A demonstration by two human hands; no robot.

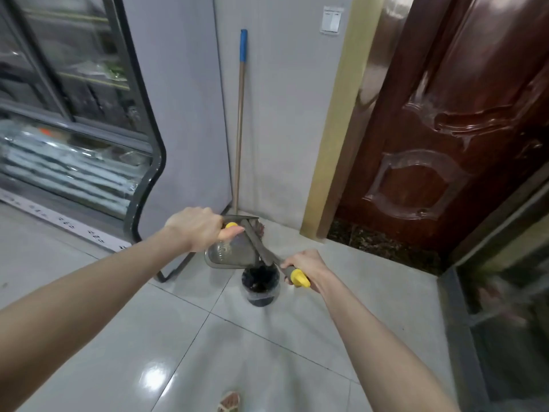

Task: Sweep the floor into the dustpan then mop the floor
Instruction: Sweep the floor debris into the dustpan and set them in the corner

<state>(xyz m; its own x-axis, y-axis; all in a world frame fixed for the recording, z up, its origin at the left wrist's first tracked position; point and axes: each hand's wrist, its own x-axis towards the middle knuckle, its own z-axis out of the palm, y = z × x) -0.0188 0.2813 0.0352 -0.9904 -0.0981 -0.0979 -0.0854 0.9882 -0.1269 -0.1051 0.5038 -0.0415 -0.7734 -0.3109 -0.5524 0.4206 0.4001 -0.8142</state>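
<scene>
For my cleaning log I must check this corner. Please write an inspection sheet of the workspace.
Surface: glossy pale tiled floor.
Job's things: grey dustpan by dark-lined bin; pole with blue grip leans in corner.
Clutter: nothing seen.
Hands: left hand grips yellow-capped handle; right hand grips second handle.
Cables: nothing seen.
Surroundings: glass display fridge, brown wooden door, wall switch.
</scene>
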